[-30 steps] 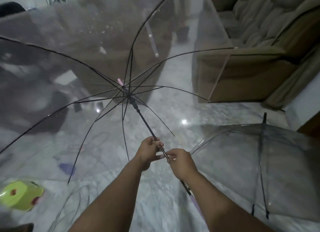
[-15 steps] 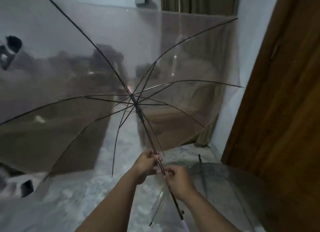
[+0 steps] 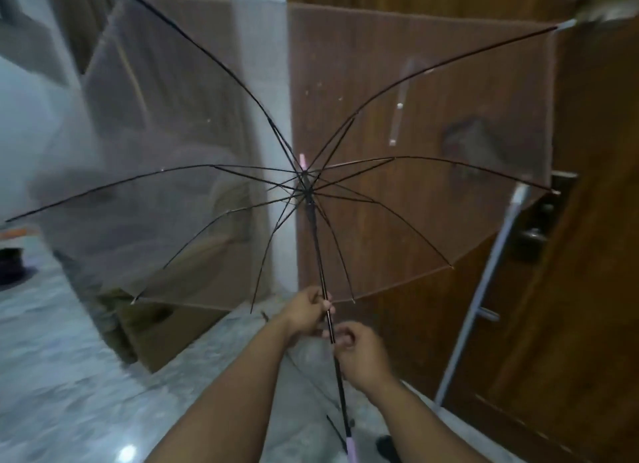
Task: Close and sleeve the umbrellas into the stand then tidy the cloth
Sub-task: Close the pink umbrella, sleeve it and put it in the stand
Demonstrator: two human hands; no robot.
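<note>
Before wooden door, one open clear umbrella, left hand, right hand gripping shaft

Two bare forearms run in from the lower edge — no sleeves, no watch, no bracelet showing. The left hand and right hand are bare too — no gloves, no rings visible on the fingers.

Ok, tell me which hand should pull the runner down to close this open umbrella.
Probably the left hand: it grips the shaft higher up, nearer the runner under the open canopy. The right hand holds the shaft lower, toward the pink handle, so it suits steadying.
</note>
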